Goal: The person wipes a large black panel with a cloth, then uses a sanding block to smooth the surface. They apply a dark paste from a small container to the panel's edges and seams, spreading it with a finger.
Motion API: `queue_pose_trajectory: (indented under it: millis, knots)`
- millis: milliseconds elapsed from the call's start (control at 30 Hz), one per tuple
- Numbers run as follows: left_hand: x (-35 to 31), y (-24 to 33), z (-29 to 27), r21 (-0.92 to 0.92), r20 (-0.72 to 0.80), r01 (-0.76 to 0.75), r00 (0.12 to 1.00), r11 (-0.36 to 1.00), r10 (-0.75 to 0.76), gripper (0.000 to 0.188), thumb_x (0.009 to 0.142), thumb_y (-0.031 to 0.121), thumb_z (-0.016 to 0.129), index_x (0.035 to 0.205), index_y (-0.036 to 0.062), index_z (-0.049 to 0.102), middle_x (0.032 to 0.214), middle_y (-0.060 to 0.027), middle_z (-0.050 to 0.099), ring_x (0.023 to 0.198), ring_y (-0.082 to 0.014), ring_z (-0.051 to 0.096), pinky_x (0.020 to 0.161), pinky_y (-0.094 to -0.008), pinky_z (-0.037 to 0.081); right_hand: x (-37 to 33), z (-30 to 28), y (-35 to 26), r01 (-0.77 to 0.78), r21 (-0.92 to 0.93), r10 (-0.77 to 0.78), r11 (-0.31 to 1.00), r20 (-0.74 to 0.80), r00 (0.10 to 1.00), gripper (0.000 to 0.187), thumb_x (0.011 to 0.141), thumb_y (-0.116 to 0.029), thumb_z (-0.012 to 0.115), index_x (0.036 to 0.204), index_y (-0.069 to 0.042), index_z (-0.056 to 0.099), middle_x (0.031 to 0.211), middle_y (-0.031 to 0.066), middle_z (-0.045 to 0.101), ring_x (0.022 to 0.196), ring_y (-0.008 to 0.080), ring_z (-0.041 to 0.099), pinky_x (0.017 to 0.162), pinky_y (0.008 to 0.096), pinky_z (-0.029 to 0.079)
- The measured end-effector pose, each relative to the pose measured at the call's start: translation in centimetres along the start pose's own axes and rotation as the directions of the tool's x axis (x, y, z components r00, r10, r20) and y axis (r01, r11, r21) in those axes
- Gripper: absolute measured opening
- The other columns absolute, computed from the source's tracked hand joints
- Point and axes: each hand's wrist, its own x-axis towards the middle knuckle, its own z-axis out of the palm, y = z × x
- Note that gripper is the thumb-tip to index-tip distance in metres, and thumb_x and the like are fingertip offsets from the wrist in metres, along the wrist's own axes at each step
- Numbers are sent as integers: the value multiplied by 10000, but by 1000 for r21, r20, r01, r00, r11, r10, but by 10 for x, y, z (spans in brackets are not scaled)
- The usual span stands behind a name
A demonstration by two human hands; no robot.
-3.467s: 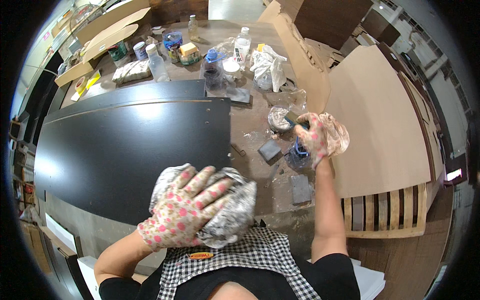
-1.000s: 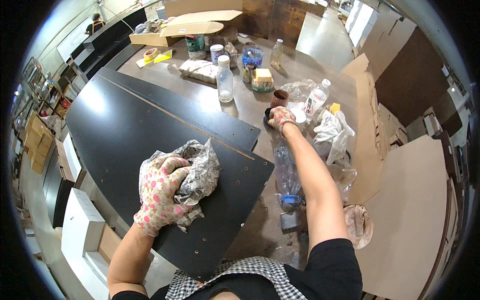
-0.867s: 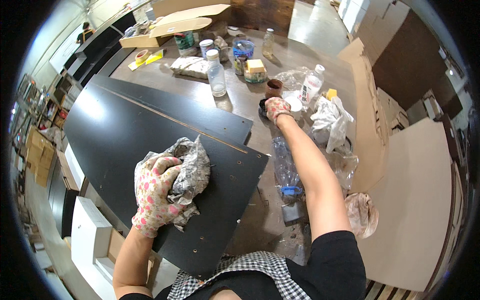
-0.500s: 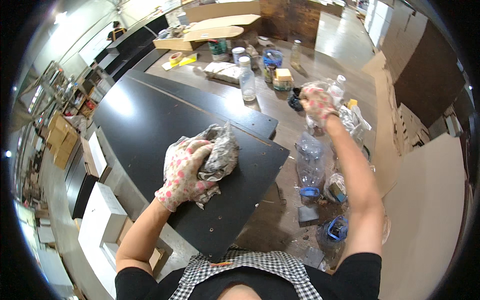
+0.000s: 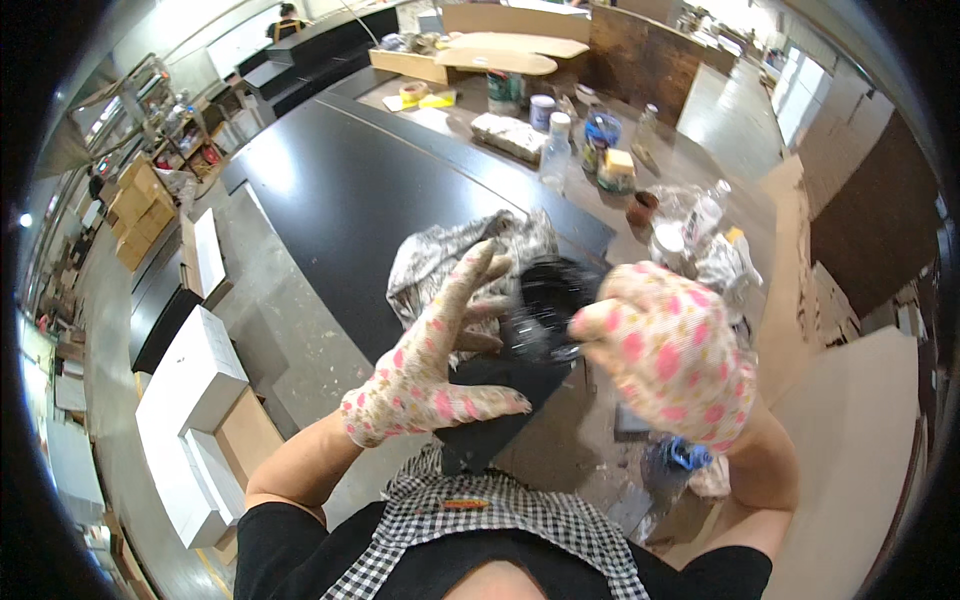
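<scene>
My right hand [image 5: 668, 355], in a glove with pink spots, grips the rim of a small black-coated cup [image 5: 540, 335]. The cup is tilted, its dark opening showing above the near part of the black panel [image 5: 320, 190]. My left hand [image 5: 430, 375], gloved alike, is beside the cup with its fingers spread and nothing in them. Behind those fingers a crumpled grey rag [image 5: 420, 268] lies on the panel. I cannot tell whether the left fingertips touch the cup.
On the brown table stand a clear bottle [image 5: 556, 155], a brown cup [image 5: 642, 208], a yellow sponge [image 5: 619, 160] on a jar, and a white bottle [image 5: 706, 212]. Cardboard [image 5: 850, 440] borders the right side. White boxes [image 5: 195, 400] sit at left. A person [image 5: 288, 24] is far off.
My right hand has brought the black cup from the table's far right over to the panel. My left hand has let go of the rag and spread its fingers. The view has shifted.
</scene>
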Motion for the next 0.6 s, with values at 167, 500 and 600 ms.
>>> queue_pose_trajectory:
  millis: [167,500,600]
  knots:
    - [-11,-22,-2,279,-98,-204,966,938,239,1200,586,259,972,1530,-8,281,1441,-157,456,1347,-267,445,1153,-398,334,10,21,-40,123,97,-114,988,-98,989,376,707,-69,747,1067,-40,643,892,94,596,749,282,598,617,378,499]
    - [-48,-64,-40,-76,-305,-36,952,996,11,1145,590,314,909,1517,-8,320,1409,-139,492,1275,-246,520,1095,-390,423,-154,112,-42,-730,649,961,212,-4,276,238,944,-21,610,1172,-29,678,917,2,678,766,55,598,695,232,501]
    - [-51,-70,-44,74,-251,-59,965,996,76,1167,593,362,918,1521,-6,313,1427,-140,478,1279,-248,516,1118,-395,396,-201,174,-68,-986,73,989,147,-8,147,299,907,-230,647,1119,-25,696,1000,188,721,908,321,703,838,393,547]
